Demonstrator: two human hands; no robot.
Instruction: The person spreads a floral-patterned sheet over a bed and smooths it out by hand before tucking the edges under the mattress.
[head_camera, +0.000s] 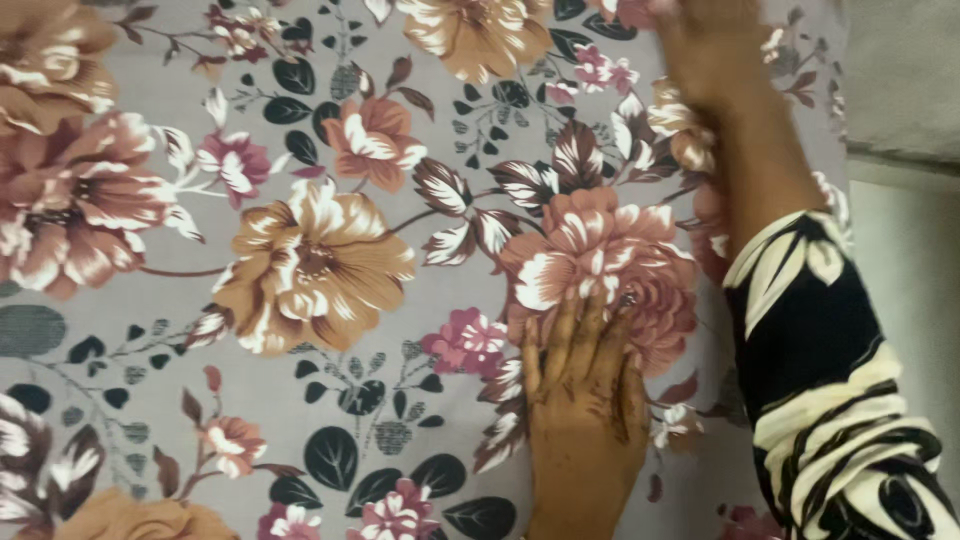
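**Inspector:** Start with the largest item.

**Assistant:** A floral bedsheet (300, 250) fills nearly the whole view, grey ground with tan, pink and maroon blooms and dark leaves. It lies spread flat. At the right edge a strip of pale plain surface (900, 250) shows beyond the sheet's border.

**Inspector:** Next.

**Assistant:** A black-and-cream patterned sleeve (830, 390) covers the right forearm, which reaches up along the sheet's right side.

**Inspector:** The hands?

**Assistant:** The left hand (585, 400) rests palm-down on the sheet at lower centre, fingers extended and close together, pressing flat on a pink bloom; it grips nothing. The right hand (700, 50) is at the top edge, blurred and partly cut off, lying on the sheet. I cannot tell whether its fingers are spread or pinching cloth.
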